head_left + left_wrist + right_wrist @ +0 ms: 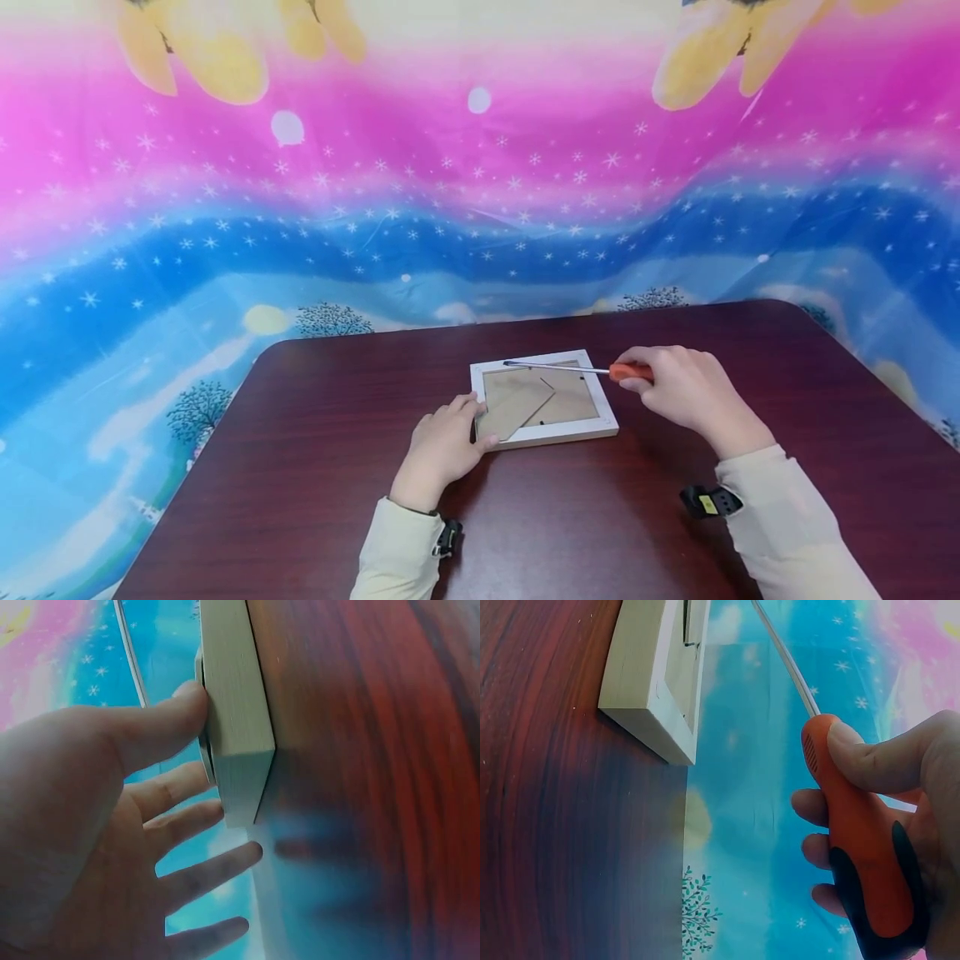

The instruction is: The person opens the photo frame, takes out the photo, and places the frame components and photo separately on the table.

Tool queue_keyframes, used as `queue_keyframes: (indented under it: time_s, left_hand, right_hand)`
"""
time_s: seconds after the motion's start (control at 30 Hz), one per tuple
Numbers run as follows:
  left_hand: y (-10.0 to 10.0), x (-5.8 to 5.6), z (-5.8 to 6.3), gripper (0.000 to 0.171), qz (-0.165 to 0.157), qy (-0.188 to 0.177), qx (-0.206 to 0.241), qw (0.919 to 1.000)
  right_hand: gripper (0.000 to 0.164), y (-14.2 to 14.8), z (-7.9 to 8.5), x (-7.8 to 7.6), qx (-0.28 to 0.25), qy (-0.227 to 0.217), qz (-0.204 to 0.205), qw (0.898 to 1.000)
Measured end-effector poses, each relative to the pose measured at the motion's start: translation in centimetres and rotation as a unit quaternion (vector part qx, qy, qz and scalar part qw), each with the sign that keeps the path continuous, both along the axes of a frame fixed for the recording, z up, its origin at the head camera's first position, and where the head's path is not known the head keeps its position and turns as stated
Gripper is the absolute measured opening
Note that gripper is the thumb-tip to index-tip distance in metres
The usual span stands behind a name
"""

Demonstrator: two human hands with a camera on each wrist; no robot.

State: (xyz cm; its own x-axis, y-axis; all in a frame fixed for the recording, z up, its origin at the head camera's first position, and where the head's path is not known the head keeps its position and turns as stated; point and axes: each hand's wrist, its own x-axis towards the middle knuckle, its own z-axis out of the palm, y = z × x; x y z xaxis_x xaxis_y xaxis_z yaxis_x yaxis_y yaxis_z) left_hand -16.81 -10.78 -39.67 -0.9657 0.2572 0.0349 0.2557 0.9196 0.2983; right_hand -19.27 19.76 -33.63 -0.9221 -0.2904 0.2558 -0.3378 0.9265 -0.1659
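A picture frame with a whitish wooden border (570, 431) lies face down, its brown backing board (573, 406) upward. A slanted stand flap (506, 412) and small dark tabs show on the back. My left hand (442, 442) rests at the frame's near left corner; in the left wrist view its thumb (169, 724) presses on the back while the other fingers spread straight along the side. My right hand (690, 392) grips a screwdriver by its orange and black handle (866, 847). The metal shaft (562, 367) reaches left over the frame's far edge; whether the tip touches is unclear.
The frame lies on a dark reddish-brown table (322, 467) with rounded far corners. Behind the table hangs a pink and blue cloth (480, 183) printed with snowflakes and trees. A black strap device (711, 502) sits by the right cuff.
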Motion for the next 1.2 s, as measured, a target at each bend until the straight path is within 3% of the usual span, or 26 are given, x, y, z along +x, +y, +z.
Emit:
queue_keyframes:
  time_s: [0.5, 0.87, 1.2]
  left_hand:
    - [2.0, 1.6, 0.6, 0.052, 0.035, -0.009, -0.033, 0.9988]
    - [3.7, 2.9, 1.4, 0.059, 0.048, 0.009, -0.126, 0.9908]
    - [3.8, 3.0, 1.8, 0.057, 0.052, -0.004, -0.147, 0.9878]
  right_hand:
    - [0.025, 0.6, -0.5, 0.1, -0.011, 0.027, 0.0, 1.0]
    - [0.024, 1.1, -1.0, 0.2, -0.018, 0.037, -0.003, 0.999]
    - [0.022, 1.2, -1.1, 0.2, -0.02, 0.051, 0.001, 0.998]
